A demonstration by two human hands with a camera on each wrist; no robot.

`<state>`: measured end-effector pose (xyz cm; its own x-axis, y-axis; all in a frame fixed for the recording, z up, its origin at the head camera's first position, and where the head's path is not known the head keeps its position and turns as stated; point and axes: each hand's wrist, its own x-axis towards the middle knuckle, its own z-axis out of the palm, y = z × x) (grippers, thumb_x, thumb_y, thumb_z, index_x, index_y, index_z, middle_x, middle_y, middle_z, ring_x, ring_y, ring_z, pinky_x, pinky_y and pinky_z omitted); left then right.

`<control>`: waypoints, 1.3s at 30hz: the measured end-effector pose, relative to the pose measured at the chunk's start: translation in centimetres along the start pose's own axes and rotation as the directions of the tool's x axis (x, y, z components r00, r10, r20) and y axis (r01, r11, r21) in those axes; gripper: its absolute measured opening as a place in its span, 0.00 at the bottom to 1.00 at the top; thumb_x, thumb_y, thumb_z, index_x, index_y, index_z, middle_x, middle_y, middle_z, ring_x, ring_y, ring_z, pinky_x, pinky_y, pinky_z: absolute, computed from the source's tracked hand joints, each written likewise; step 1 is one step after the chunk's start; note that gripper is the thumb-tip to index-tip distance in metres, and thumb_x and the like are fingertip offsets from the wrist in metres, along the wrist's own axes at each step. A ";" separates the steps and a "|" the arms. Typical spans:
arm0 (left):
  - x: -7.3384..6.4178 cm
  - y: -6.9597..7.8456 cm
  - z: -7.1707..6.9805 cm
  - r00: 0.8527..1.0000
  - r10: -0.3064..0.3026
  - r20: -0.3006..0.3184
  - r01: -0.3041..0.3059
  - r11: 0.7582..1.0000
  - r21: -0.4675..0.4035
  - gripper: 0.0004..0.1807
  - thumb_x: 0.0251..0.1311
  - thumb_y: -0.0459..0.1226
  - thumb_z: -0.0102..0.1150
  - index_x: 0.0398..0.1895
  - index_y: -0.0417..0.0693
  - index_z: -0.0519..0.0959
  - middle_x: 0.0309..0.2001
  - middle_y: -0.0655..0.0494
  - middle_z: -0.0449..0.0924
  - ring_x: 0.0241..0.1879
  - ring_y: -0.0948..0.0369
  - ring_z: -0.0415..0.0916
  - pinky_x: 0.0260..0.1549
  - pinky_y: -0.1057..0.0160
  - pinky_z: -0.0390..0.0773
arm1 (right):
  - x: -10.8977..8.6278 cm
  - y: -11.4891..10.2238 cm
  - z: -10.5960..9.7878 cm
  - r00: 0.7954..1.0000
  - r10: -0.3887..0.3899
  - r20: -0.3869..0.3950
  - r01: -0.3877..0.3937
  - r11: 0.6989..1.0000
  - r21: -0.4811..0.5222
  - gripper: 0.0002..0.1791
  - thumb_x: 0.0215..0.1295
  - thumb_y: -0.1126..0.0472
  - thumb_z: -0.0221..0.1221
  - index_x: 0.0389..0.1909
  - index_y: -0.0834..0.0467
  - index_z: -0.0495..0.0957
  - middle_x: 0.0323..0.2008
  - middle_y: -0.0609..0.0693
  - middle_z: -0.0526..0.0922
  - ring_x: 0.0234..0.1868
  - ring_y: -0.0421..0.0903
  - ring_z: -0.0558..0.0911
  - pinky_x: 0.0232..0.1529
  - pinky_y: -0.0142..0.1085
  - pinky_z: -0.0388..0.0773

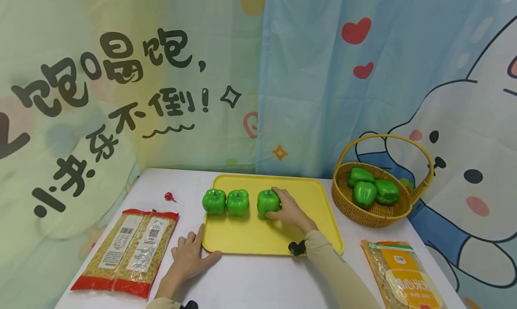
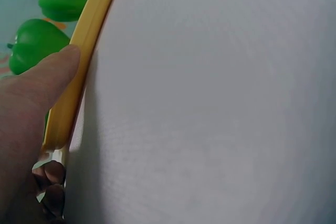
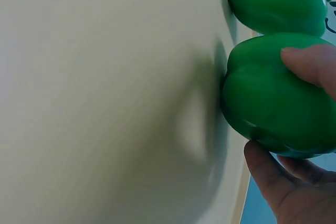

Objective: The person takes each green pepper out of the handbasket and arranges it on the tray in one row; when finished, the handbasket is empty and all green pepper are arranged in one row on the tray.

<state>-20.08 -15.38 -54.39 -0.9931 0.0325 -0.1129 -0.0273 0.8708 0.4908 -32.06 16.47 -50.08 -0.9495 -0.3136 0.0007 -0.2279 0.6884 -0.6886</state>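
My right hand [image 1: 292, 209] grips a green bell pepper [image 1: 267, 204] over the middle of the yellow tray [image 1: 258, 244]. In the right wrist view the thumb lies on one side of this pepper [image 3: 278, 93] and the fingertips touch the opposite side. To its left, a pair of green bell peppers [image 1: 238, 203] stand side by side near the tray's left end. My left hand [image 1: 189, 259] is at the front left corner of the tray, thumb and index finger spread along its edges. The left wrist view shows the thumb resting against the tray's rim [image 2: 89, 30].
A wicker basket [image 1: 351, 210] with several green peppers stands at the right. A red-edged bag of pasta [image 1: 129, 250] lies at the left, with a red lollipop [image 1: 169, 196] behind it. An orange-labelled food bag [image 1: 404, 273] lies at the front right. Curtains hang behind the table.
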 end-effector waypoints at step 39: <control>-0.1 0.1 0.0 0.999 0.023 -0.030 -0.023 1.000 0.001 0.59 0.51 0.67 0.66 0.79 0.45 0.56 0.47 0.48 0.71 0.43 0.52 0.61 0.37 0.55 0.59 | 0.5 -2.0 1.8 1.000 -0.027 0.007 0.026 0.999 0.046 0.56 0.53 0.56 0.75 0.78 0.58 0.52 0.68 0.62 0.64 0.66 0.61 0.71 0.65 0.58 0.69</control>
<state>-19.96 -15.28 -54.29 -0.9964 0.0380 -0.0751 -0.0039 0.8704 0.4924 -31.70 13.72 -50.00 -0.9415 -0.3368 0.0138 -0.2428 0.6491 -0.7209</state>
